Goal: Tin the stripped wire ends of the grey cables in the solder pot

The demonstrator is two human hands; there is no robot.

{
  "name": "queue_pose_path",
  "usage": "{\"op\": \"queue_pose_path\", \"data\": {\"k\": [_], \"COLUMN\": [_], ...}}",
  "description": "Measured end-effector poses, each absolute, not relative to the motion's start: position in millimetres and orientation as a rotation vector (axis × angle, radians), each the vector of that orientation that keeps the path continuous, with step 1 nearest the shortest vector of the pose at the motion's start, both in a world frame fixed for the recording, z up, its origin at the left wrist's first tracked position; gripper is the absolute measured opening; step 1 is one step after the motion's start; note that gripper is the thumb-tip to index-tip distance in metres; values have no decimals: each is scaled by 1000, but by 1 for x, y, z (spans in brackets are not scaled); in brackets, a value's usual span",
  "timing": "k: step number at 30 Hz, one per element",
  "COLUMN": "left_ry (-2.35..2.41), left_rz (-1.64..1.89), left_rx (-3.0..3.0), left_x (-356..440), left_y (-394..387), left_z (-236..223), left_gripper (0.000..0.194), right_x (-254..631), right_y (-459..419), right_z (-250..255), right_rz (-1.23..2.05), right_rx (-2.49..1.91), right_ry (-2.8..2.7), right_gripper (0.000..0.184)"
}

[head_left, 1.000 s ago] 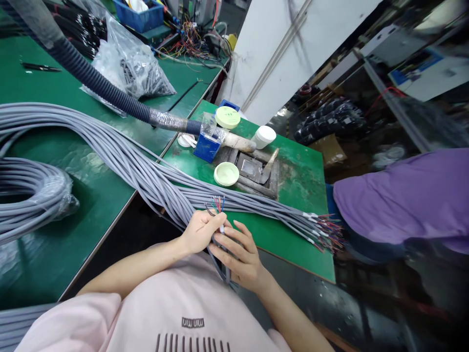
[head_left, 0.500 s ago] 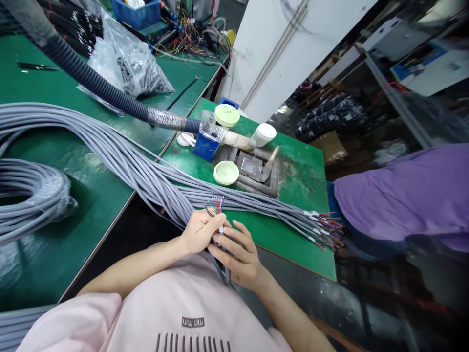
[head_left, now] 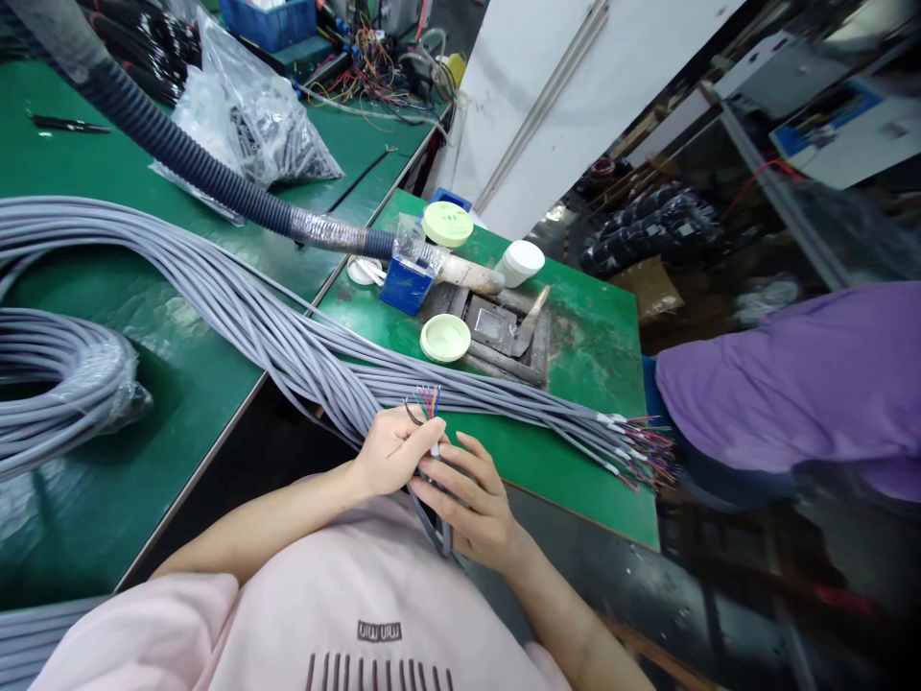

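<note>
Little had moved since earlier: your left hand [head_left: 390,453] pinched the grey cable [head_left: 446,540] near its wires [head_left: 430,401], beside the green table [head_left: 536,472]'s near edge; your right hand [head_left: 476,506] lay fingers spread against it (grip unclear). It seemed light, springy, best held below those wires.

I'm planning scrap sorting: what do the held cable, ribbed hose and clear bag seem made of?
Held cable: satin grey sheath, probably plastic, judging by its even, smoothly bent surface. Ribbed hose: dark, semi-matte, likely plastic, possibly rubber, given the corrugations. Clear bag: glossy thin plastic film, from its creases, highlights and transparency.
</note>
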State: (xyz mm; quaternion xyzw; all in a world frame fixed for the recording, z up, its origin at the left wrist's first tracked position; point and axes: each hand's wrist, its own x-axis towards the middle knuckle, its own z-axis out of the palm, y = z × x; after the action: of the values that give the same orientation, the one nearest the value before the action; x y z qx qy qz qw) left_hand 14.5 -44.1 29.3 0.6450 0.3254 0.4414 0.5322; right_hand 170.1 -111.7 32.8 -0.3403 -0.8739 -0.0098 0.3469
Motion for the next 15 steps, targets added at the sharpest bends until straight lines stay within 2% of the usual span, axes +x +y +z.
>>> {"op": "queue_pose_path", "data": {"k": [7,12,15], "left_ry": [756,749,732], "left_rz": [1068,1081,1064], "left_rx": [1533,1672,1746], "left_x": [16,19,19], "left_y": [-44,-45,-45], "left_z": [32,29,27], "left_gripper": [61,58,56], "right_x": [175,166,162], "right_y": [-111,-110,-111], "right_z": [43,45,43], "right_rz": [33,472,772], "right_rx": [-1056,-1303,-1295], "right_ry": [-2032,-1851,-1722], "right_gripper": [44,56,53]}}
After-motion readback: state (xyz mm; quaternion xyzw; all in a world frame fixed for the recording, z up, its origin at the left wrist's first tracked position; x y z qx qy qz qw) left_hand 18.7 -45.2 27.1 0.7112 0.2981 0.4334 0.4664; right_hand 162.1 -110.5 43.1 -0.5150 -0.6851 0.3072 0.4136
